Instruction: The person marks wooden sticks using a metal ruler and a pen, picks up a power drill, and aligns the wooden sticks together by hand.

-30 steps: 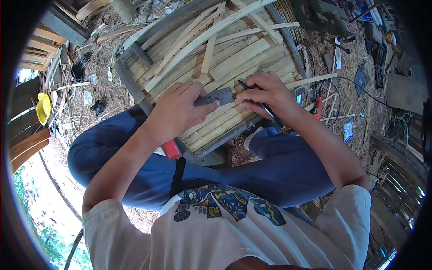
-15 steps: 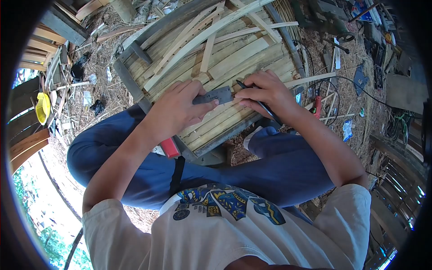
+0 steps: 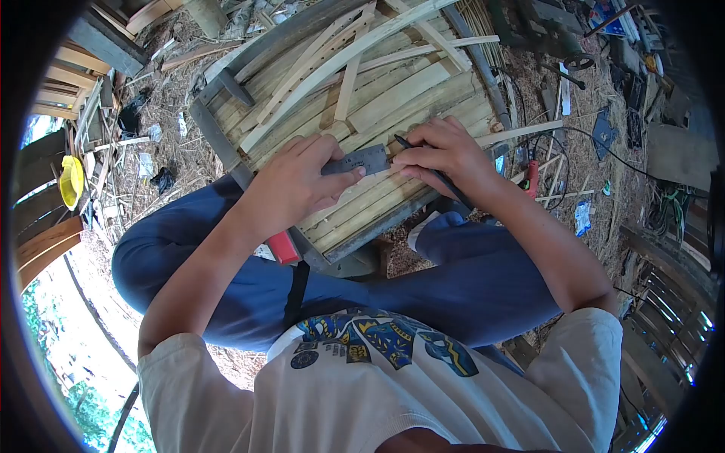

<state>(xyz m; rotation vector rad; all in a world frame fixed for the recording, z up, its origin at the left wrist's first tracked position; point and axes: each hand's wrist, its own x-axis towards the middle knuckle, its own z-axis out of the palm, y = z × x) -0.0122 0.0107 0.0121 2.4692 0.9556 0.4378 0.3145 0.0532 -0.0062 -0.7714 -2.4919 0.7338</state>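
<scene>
A small grey metal plate [image 3: 365, 160] with stamped markings is pinched between the thumb and fingers of my left hand [image 3: 302, 175]. Just to its right, my right hand [image 3: 447, 160] is closed round a dark pen-like tool [image 3: 453, 189], whose upper tip sticks out past the fingertips. The fingertips of that hand are close to the plate's right end. Both hands are over a slatted wooden table [image 3: 408, 202]. What lies directly beneath the plate is mostly hidden.
Curved wooden strips [image 3: 325, 69] lie across the table's far part. A red block [image 3: 284, 248] is at its near left corner. On the littered ground are a yellow helmet-like object [image 3: 72, 183], a red-handled tool [image 3: 532, 180] and a black cable.
</scene>
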